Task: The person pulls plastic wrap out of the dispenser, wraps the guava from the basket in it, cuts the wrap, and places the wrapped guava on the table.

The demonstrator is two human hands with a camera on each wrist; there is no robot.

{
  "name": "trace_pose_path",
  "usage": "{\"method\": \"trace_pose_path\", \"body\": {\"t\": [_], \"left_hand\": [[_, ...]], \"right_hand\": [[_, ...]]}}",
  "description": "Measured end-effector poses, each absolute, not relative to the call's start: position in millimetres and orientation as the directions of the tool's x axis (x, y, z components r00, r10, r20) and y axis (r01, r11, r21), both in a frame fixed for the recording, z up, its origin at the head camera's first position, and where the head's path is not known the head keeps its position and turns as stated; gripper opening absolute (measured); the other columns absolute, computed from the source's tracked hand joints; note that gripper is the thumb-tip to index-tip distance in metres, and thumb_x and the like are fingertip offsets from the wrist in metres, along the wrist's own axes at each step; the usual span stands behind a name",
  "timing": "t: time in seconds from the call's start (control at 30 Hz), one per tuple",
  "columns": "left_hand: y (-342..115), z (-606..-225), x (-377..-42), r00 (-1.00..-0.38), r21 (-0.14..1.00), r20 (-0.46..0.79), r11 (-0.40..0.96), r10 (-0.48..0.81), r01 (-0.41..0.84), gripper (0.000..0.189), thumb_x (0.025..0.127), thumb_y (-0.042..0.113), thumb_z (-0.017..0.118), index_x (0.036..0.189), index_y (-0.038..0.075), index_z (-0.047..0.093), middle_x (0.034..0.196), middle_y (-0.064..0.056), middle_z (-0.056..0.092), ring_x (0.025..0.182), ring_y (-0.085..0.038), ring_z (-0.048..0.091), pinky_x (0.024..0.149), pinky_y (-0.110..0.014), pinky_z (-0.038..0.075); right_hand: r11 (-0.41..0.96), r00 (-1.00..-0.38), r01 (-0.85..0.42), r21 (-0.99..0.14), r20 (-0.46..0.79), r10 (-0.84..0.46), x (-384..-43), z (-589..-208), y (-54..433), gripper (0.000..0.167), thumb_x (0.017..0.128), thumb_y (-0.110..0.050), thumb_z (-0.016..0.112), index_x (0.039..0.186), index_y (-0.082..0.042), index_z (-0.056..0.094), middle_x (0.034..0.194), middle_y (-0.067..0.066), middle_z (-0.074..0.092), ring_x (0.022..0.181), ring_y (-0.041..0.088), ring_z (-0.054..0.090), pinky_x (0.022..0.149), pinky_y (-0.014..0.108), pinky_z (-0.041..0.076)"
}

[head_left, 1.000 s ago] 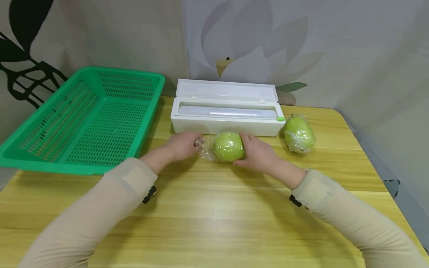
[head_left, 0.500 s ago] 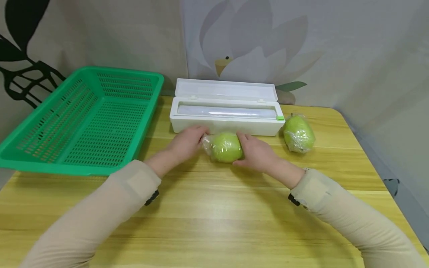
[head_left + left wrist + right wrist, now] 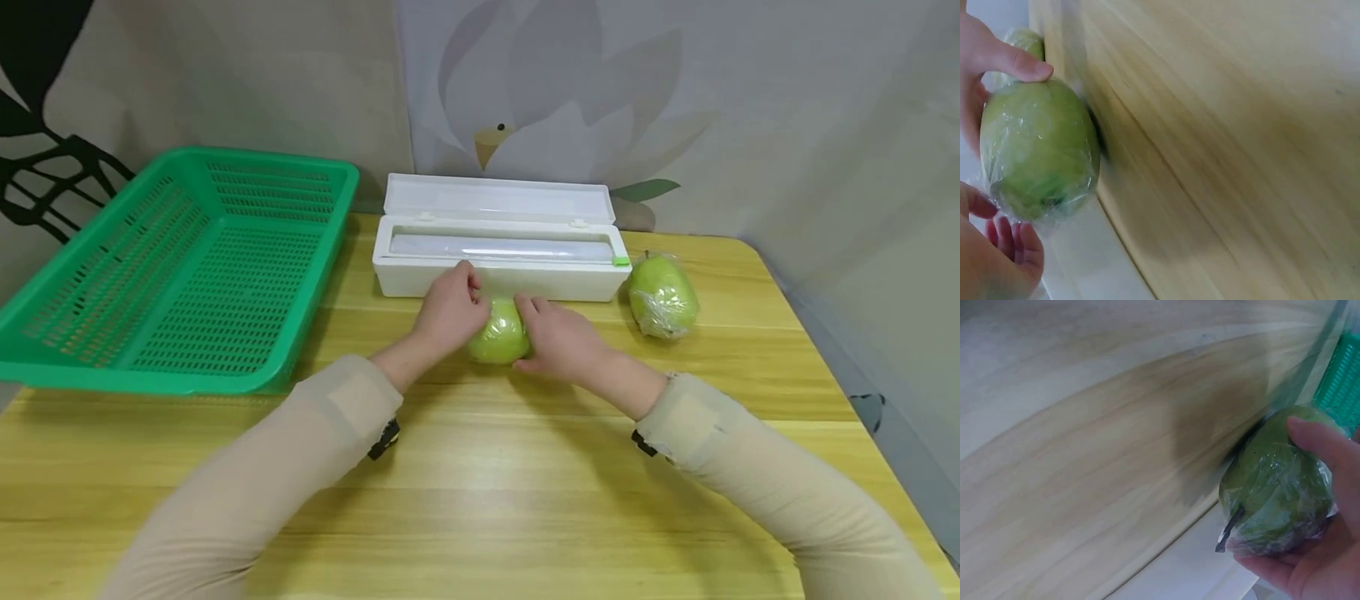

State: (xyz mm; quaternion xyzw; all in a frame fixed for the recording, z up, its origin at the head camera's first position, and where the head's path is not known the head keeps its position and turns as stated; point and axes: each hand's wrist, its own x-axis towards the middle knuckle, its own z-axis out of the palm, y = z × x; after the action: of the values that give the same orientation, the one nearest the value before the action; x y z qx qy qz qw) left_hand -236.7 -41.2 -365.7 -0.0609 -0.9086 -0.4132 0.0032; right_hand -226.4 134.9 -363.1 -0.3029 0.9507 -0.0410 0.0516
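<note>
In the head view, a green pear [image 3: 498, 333] wrapped in clear cling film sits on the table in front of the white film box. My right hand [image 3: 562, 340] grips its right end; in the right wrist view, thumb and fingers curve round the pear [image 3: 1275, 481], whose dark stem shows. My left hand [image 3: 453, 307] is at the pear's left end with curled fingers, pinching the loose film there; the hand hides most of that film. The left wrist view shows the left hand [image 3: 1000, 250] just beside the pear's film-covered end [image 3: 1041, 150]. A second wrapped pear [image 3: 663, 296] stands at the right.
The white cling film box [image 3: 502, 282] stands behind the hands, lid up, with a roll [image 3: 502, 247] inside and a green slider [image 3: 621, 261] at its right end. A green plastic basket [image 3: 180, 382] is at the left. A patterned cloth [image 3: 300, 75] hangs behind the table.
My left hand has moved right and upward, bringing the loose film in against the pear's left end. The right hand keeps its grip. The view has shifted slightly.
</note>
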Motion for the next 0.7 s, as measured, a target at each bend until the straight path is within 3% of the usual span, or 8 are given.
{"method": "trace_pose_path", "body": {"t": [0.13,0.27,0.37,0.47,0.5,0.57,0.7], "left_hand": [[-45.3,-364.5,-231.2,-0.974,0.803,0.153,0.553,0.168,0.222,0.012,0.087,0.005,0.051,0.098,0.000,0.054,0.089,-0.010,0.057,0.082,-0.020,0.055,0.073,-0.028,0.050],[-60.4,-365.8,-218.2,-0.941,0.802,0.266,0.493,0.211,0.337,0.015,0.086,0.004,0.056,0.100,-0.002,0.056,0.099,-0.014,0.060,0.094,-0.025,0.058,0.087,-0.035,0.051],[-68.6,-372.3,-210.1,-0.917,0.685,0.189,0.622,0.351,0.380,0.043,0.083,0.013,0.064,0.122,-0.001,0.050,0.126,-0.016,0.053,0.119,-0.028,0.050,0.103,-0.041,0.042],[-69.9,-383.4,-207.5,-0.853,0.525,0.060,0.710,0.518,0.468,0.083,0.081,0.022,0.070,0.146,-0.001,0.022,0.152,-0.018,0.024,0.140,-0.031,0.026,0.115,-0.043,0.024],[-69.3,-386.6,-207.6,-0.832,0.485,0.038,0.718,0.553,0.499,0.093,0.080,0.024,0.072,0.148,-0.001,0.012,0.154,-0.020,0.016,0.143,-0.032,0.019,0.116,-0.043,0.020],[-67.7,-392.4,-209.7,-0.809,0.431,0.048,0.719,0.585,0.545,0.102,0.080,0.024,0.073,0.149,-0.002,0.003,0.154,-0.022,0.011,0.143,-0.034,0.017,0.116,-0.043,0.020],[-62.4,-397.5,-216.5,-0.824,0.383,0.121,0.739,0.554,0.554,0.100,0.078,0.025,0.076,0.148,-0.002,0.010,0.145,-0.023,0.027,0.133,-0.035,0.034,0.112,-0.044,0.030]], "right_hand": [[0.825,-0.823,-0.546,-0.141,-0.094,-0.561,-227.4,-364.0,136.7,0.093,0.074,-0.037,0.078,0.139,0.008,0.029,0.127,0.025,0.052,0.111,0.035,0.057,0.090,0.043,0.051],[0.835,-0.832,-0.523,-0.173,-0.109,-0.544,-228.6,-365.2,140.0,0.094,0.073,-0.036,0.078,0.140,0.006,0.028,0.129,0.025,0.051,0.113,0.035,0.056,0.092,0.044,0.050],[0.836,-0.834,-0.518,-0.180,-0.112,-0.541,-229.5,-364.7,141.5,0.094,0.073,-0.037,0.078,0.140,0.007,0.028,0.127,0.025,0.052,0.111,0.035,0.057,0.091,0.045,0.050],[0.843,-0.839,-0.506,-0.183,-0.123,-0.530,-230.5,-363.9,142.4,0.094,0.074,-0.038,0.077,0.140,0.007,0.028,0.127,0.026,0.052,0.111,0.036,0.057,0.092,0.045,0.050],[0.844,-0.839,-0.505,-0.182,-0.127,-0.530,-231.1,-363.8,142.4,0.094,0.074,-0.038,0.077,0.140,0.007,0.028,0.127,0.026,0.052,0.110,0.036,0.058,0.093,0.045,0.050],[0.841,-0.832,-0.509,-0.186,-0.144,-0.535,-232.9,-363.5,141.7,0.095,0.075,-0.038,0.075,0.141,0.008,0.026,0.130,0.027,0.050,0.114,0.036,0.056,0.096,0.045,0.048],[0.819,-0.806,-0.533,-0.211,-0.170,-0.568,-235.0,-363.1,138.1,0.099,0.077,-0.037,0.075,0.144,0.009,0.018,0.140,0.029,0.039,0.126,0.037,0.046,0.105,0.044,0.041]]}}
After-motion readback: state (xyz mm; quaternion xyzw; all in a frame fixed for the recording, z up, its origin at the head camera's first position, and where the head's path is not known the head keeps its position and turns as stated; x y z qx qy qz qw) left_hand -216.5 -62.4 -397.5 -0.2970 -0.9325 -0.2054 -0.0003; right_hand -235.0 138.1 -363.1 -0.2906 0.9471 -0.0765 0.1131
